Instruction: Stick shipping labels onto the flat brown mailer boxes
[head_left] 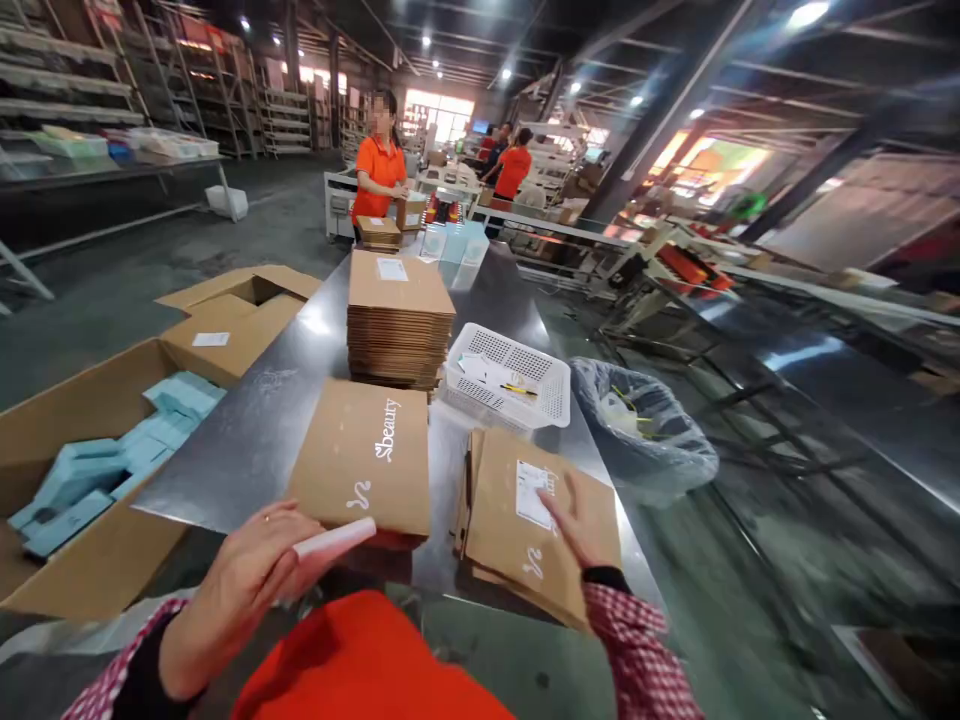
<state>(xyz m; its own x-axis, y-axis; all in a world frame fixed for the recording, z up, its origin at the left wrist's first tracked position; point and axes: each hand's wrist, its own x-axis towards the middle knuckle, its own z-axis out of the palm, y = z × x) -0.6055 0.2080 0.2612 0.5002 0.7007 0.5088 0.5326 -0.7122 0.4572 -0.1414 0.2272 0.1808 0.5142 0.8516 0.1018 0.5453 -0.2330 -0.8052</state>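
My left hand point(244, 575) is closed around a narrow white stack of labels point(337, 538), seen edge-on, close to the near edge of a brown cardboard sheet stack point(330, 450) printed "beauty". My right hand point(577, 525) lies with fingers stretched on another pile of flat brown cartons point(495, 520). Its fingertips touch a white printed label point(532, 493) on the top carton. That pile is slightly fanned and sits at the table's right edge. Behind them rises a tall stack of flattened cartons point(397, 330) with a label on top.
A white perforated basket point(555, 395) holds papers and a yellow pen. A lined bin point(682, 440) stands right of the metal table point(255, 430). At left is an open carton point(120, 380) with light-blue boxes point(82, 470). A person in orange point(375, 170) stands at the far end.
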